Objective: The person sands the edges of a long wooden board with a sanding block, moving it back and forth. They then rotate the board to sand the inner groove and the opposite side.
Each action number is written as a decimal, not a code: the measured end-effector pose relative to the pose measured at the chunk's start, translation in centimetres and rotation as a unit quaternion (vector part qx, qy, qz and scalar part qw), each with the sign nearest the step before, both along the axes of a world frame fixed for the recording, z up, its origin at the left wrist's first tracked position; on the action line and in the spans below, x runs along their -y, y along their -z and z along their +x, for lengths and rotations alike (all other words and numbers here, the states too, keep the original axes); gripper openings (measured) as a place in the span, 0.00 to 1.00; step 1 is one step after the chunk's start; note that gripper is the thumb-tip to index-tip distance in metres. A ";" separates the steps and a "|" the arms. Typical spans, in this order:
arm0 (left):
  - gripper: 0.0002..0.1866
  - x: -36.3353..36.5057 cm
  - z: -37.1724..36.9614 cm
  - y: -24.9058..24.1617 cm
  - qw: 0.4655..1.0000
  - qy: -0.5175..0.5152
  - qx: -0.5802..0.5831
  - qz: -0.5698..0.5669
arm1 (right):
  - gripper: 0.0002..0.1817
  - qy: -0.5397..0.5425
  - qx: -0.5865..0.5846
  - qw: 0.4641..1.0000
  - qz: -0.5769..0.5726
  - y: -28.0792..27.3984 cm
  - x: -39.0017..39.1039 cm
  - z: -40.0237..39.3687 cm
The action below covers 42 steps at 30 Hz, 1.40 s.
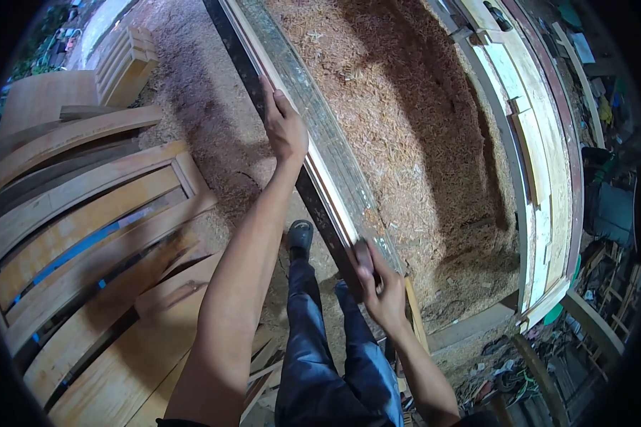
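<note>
A long, narrow wooden strip (pixel 327 186) with a grooved edge lies along a weathered beam (pixel 317 128), running from the top of the view toward the lower middle. My left hand (pixel 286 128) is wrapped over the strip at its upper part, with the fingers pointing up along it. Lower down, my right hand (pixel 383 288) grips a small dark block (pixel 364 256), which rests against the strip near its lower end. The underside of the block is hidden.
Wood shavings (pixel 377 92) cover the ground beyond the beam. Stacked frames and boards (pixel 71 228) stand at the left. A long bench with pale boards (pixel 534 156) runs down the right. My legs (pixel 313 334) are below the beam.
</note>
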<state>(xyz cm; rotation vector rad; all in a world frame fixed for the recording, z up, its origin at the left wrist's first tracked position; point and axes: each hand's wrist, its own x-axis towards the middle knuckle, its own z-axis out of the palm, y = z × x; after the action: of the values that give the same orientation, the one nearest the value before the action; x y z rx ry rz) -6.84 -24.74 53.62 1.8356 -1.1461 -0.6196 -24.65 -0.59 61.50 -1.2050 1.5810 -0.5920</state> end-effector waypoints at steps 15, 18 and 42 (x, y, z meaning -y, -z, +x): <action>0.28 0.0 -0.1 0.1 1.000 -0.004 0.011 0.013 | 0.25 0.003 0.005 1.000 -0.002 -0.1 0.2 0.2; 0.27 -0.1 -0.2 -0.2 1.000 -0.013 -0.006 0.016 | 0.24 -0.005 0.017 0.996 -0.088 0.7 6.9 3.0; 0.28 0.4 0.1 0.0 1.000 -0.002 0.019 0.002 | 0.26 -0.046 -0.049 0.993 -0.096 0.5 -3.0 -1.6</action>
<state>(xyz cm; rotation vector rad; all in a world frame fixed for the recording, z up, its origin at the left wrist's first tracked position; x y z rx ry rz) -6.79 -25.09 53.62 1.8596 -1.1653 -0.5874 -26.26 2.37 61.04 -1.4625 1.5682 -0.6440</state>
